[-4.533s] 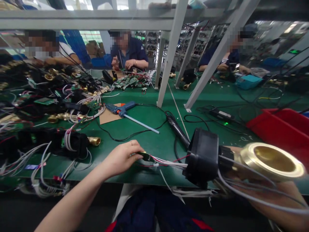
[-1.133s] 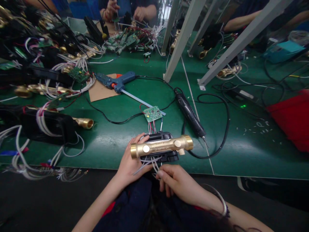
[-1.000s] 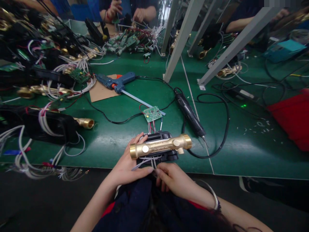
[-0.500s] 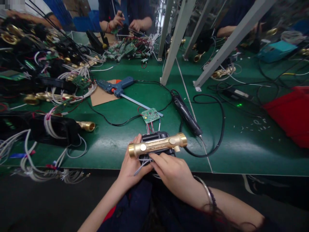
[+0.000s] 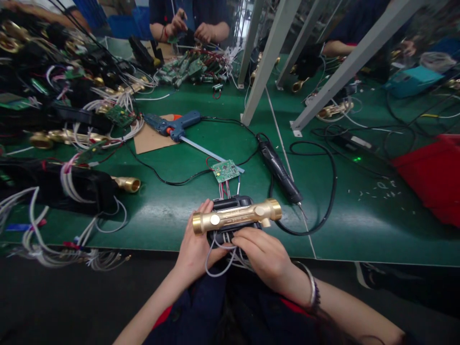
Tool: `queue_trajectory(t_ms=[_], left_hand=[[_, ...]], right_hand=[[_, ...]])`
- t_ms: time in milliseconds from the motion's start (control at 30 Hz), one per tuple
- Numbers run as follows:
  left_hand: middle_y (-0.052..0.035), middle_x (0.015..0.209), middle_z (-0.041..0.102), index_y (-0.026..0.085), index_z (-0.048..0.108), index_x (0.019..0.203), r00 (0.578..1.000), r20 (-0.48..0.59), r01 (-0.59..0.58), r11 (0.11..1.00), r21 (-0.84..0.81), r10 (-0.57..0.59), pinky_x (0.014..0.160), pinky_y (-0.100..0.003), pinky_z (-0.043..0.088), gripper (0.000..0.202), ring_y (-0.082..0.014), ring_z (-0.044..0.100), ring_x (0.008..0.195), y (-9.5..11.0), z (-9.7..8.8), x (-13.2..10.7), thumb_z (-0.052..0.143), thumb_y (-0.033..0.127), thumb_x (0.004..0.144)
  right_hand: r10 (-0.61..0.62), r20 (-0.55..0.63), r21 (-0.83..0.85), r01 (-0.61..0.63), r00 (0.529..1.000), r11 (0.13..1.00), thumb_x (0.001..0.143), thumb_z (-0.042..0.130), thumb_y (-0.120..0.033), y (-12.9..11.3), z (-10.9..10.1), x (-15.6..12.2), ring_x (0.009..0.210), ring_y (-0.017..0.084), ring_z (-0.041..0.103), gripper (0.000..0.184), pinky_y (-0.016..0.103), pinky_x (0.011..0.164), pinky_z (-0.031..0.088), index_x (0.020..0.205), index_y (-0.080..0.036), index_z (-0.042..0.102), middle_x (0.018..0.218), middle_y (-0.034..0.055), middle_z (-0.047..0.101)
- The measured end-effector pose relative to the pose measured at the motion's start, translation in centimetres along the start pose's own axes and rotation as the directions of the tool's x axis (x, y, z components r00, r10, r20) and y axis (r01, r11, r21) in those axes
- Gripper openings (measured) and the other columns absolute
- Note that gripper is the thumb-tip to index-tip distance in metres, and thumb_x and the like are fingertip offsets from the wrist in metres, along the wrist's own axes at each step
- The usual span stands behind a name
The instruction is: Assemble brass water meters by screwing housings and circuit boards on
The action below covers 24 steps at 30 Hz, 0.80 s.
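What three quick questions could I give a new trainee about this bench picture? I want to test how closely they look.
1. True or false: the brass pipe lies crosswise under the person's hands at the near edge of the green table.
2. What does the right hand touch: A) the blue glue gun, B) the white wires below the pipe, C) the red bin?
3. What small thing lies on the table just beyond the pipe, joined to it by thin wires?

Key: 1 true. 2 B. 3 the green circuit board; the left hand grips the pipe's left end.

Bare forearms; a bangle [image 5: 313, 293] on the right wrist — dark navy clothing with red patches.
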<state>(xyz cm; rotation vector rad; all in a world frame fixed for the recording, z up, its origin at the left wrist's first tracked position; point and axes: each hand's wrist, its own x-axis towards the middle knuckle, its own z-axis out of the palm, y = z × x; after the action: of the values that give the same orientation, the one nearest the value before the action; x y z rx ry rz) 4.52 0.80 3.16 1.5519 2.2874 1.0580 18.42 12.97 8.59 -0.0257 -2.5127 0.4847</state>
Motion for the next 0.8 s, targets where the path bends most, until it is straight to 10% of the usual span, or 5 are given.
queue_trajectory(t_ms=[800], left_hand=[[-0.0146,0.140,0.043,0.024,0.019,0.141,1.000,0.027,-0.005,0.999,-0.045,0.006,0.109,-0.055,0.030,0.080,-0.0306,0.033,0.135,0.7,-0.3,0.0,0.067,0.036,0.077]], right_hand=[[0.093,-0.134,0.257,-0.056,0.987,0.965,0.086,0.050,0.000,0.8,1.9,-1.7,0.078,0.015,0.060,0.021,0.026,0.070,0.050,0.098,-0.014,0.059,0.084,0.0074,0.066]])
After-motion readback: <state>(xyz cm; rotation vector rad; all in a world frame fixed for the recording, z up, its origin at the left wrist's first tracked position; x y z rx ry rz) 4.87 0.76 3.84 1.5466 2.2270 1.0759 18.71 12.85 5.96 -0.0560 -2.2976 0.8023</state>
